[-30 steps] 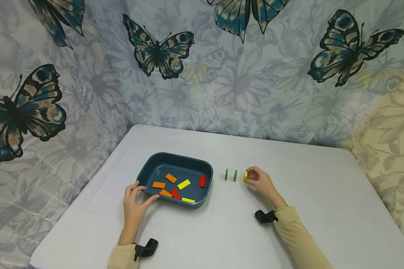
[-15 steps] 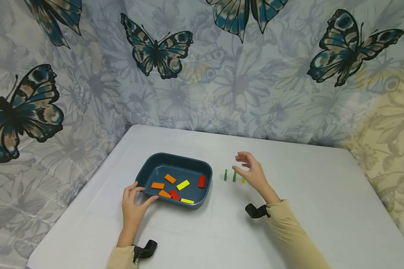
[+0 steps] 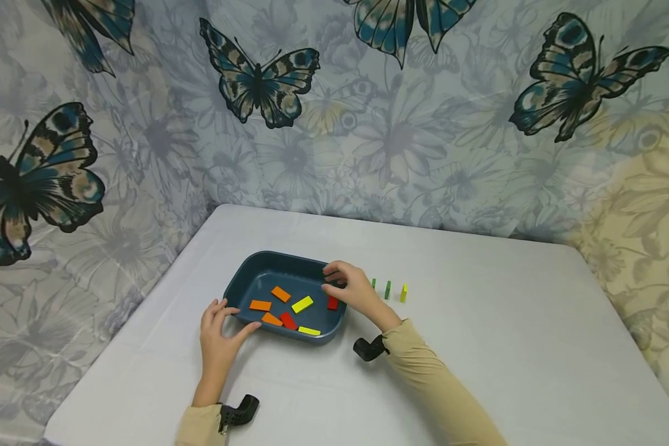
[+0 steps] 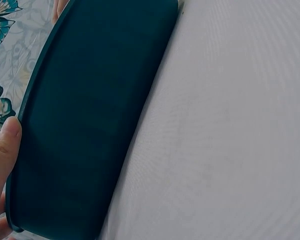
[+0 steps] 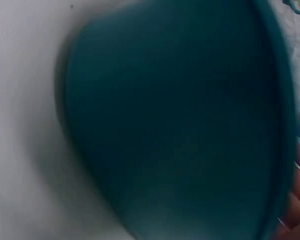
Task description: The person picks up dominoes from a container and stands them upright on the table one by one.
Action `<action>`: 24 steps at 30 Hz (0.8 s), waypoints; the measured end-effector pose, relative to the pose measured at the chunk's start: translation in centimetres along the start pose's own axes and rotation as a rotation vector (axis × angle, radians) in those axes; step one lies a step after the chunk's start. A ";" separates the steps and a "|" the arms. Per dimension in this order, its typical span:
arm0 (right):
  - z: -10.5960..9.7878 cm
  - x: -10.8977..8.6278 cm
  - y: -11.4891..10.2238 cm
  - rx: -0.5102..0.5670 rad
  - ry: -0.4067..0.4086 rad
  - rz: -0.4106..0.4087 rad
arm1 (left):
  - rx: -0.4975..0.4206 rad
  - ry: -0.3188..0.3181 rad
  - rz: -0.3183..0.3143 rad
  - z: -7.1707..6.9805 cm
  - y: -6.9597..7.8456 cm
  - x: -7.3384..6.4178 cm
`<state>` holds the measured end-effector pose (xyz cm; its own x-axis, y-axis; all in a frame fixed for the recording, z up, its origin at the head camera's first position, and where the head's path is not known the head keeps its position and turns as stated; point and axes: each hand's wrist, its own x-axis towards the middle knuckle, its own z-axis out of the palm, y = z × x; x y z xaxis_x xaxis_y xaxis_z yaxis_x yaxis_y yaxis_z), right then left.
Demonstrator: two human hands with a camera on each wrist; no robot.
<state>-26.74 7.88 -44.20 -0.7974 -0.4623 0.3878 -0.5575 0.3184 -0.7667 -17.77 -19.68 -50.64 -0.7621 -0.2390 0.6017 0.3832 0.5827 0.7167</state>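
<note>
A dark blue rectangular tray [image 3: 290, 260] sits on the table, with several flat orange, yellow and red domino blocks lying in it. My left hand [image 3: 220, 341] holds the tray's near left corner, thumb and fingertips spread along its rim. In the left wrist view, the thumb [image 4: 4, 155] lies against the tray's edge. Over the tray's right end is my right hand [image 3: 357, 291], fingers apart and nothing visible between them. Beneath its fingertips lies a red domino block [image 3: 332, 303], partly covered. To the right, two green domino blocks [image 3: 388, 290] and a yellow one [image 3: 404, 292] stand upright in a row.
A white cloth covers the table [image 3: 507, 347]. Behind it hangs a butterfly-patterned fabric backdrop [image 3: 401, 142]. Black camera mounts [image 3: 370, 349] are strapped to both wrists.
My right hand let go of the yellow domino block, leaving it upright beside the green ones, and moved left over the tray. My left hand stayed at the tray's corner.
</note>
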 end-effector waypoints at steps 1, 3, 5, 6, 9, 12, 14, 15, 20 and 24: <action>0.6 0.3 -0.1 -0.018 -0.021 -0.001 | 0.000 -0.003 -0.006 0.0 0.0 0.0; 1.6 0.8 -0.2 -0.053 -0.065 -0.006 | 0.008 -0.006 -0.009 0.1 0.0 0.1; 2.5 1.3 -0.4 -0.087 -0.116 -0.010 | 0.014 -0.007 -0.013 0.0 0.0 0.2; 2.9 1.5 -0.5 -0.108 -0.145 -0.013 | 0.020 -0.005 -0.011 0.0 0.0 0.3; 3.6 1.9 -0.9 -0.261 -0.257 0.022 | 0.032 -0.001 -0.003 -0.1 0.1 0.4; 4.1 2.0 -1.4 -0.565 -0.433 0.075 | 0.024 -0.006 -0.003 -0.2 0.3 0.6; 4.2 2.0 -1.6 -0.743 -0.540 0.072 | 0.015 -0.009 -0.007 -0.1 0.4 0.7; 4.3 1.9 -1.7 -0.804 -0.580 0.062 | 0.009 -0.012 -0.009 0.0 0.5 0.8; 4.5 1.7 -1.4 -0.839 -0.625 0.041 | 0.016 -0.020 -0.021 0.1 0.5 0.7; 4.8 1.8 -1.2 -0.814 -0.607 0.057 | 0.033 -0.015 -0.018 0.0 0.4 0.4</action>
<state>-26.36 2.72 -45.04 -0.7020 -0.6988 -0.1375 -0.6909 0.7151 -0.1068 -17.86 -19.55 -50.09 -0.7768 -0.2381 0.5830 0.3517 0.6039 0.7153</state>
